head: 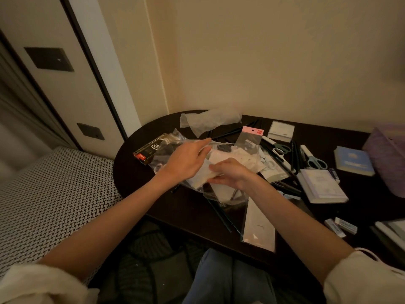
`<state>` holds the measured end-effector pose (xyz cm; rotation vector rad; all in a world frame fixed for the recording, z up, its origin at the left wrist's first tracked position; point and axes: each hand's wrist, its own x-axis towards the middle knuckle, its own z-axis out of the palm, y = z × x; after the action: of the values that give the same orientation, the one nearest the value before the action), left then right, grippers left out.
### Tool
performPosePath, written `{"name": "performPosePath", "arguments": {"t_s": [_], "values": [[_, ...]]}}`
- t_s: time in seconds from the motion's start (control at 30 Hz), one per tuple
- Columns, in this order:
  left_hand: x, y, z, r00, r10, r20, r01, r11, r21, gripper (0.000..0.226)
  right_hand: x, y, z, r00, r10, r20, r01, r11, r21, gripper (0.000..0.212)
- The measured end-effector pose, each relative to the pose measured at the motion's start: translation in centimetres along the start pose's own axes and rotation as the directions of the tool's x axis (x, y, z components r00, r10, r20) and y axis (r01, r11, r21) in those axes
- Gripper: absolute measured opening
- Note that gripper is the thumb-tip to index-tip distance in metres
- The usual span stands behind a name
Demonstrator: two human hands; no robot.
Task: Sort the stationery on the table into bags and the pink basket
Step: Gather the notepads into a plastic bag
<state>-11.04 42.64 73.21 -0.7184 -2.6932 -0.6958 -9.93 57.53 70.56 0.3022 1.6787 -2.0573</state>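
Observation:
Both hands meet over a heap of clear plastic bags (219, 191) in the middle of the dark table (135, 172). My left hand (186, 160) reaches forward with straight fingers and rests on the top of a clear bag. My right hand (230, 173) grips a pale, flat packet (202, 179) at its near edge, fingers curled round it. The pink basket (388, 154) stands at the far right edge, partly cut off.
A black pen box (151, 149) lies left of the heap. A pink-topped bag (251, 137), scissors (315, 162), pens (295, 153), notepads (322, 186), a blue booklet (354, 160) and erasers (341, 226) lie to the right. A long clear sleeve (259, 224) overhangs the near edge. A woven seat (48, 194) is left.

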Motion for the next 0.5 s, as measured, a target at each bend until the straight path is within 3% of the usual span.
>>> {"name": "performPosePath", "arguments": {"t_s": [0.1,0.4,0.5], "values": [[-0.2,-0.6,0.1,1.000,0.007,-0.012,-0.008,1.000,-0.029,0.040,1.0,1.1,1.0,1.000,-0.023,0.002,0.022,0.996,0.081,0.028],[-0.8,-1.6,0.3,0.994,-0.014,-0.104,0.013,1.000,-0.013,0.040,1.7,1.3,2.7,0.989,-0.090,0.117,0.093,0.995,-0.019,0.031],[-0.5,-1.9,0.4,0.994,-0.045,-0.102,0.046,0.999,0.009,0.041,0.3,0.7,1.5,0.989,-0.104,0.103,0.120,0.981,-0.155,0.041]]}}
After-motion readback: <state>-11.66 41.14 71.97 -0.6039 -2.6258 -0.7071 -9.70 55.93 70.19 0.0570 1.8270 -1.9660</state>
